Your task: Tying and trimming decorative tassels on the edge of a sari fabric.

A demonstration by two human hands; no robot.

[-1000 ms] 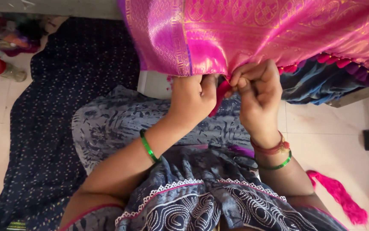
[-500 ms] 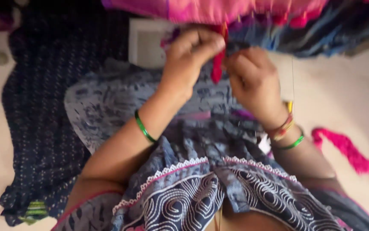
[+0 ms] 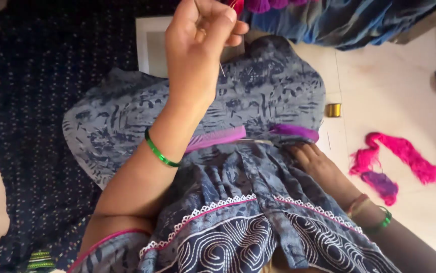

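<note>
My left hand (image 3: pixel 198 45) is raised near the top of the view, its fingers pinched on a thin needle (image 3: pixel 221 70), just below the pink and purple tassels (image 3: pixel 258 5) of a hanging cloth. A green bangle sits on that wrist. My right hand (image 3: pixel 315 161) lies low on my lap, fingers flat on the grey-blue printed dress (image 3: pixel 258 101), holding nothing. It is right beside a purple bundle (image 3: pixel 294 132) and a pink comb (image 3: pixel 215 138) that lie across the lap.
A small gold spool (image 3: pixel 333 109) and a loose pink and purple thread bundle (image 3: pixel 400 159) lie on the pale floor to the right. A dark blue dotted cloth (image 3: pixel 26 126) covers the left. A white box (image 3: pixel 149 45) and a blue cloth (image 3: pixel 339 20) are ahead.
The view has tilted down, so the pink cloth has slid out at the top. My right hand has left the cloth's edge and dropped to my lap. The left hand stays up.
</note>
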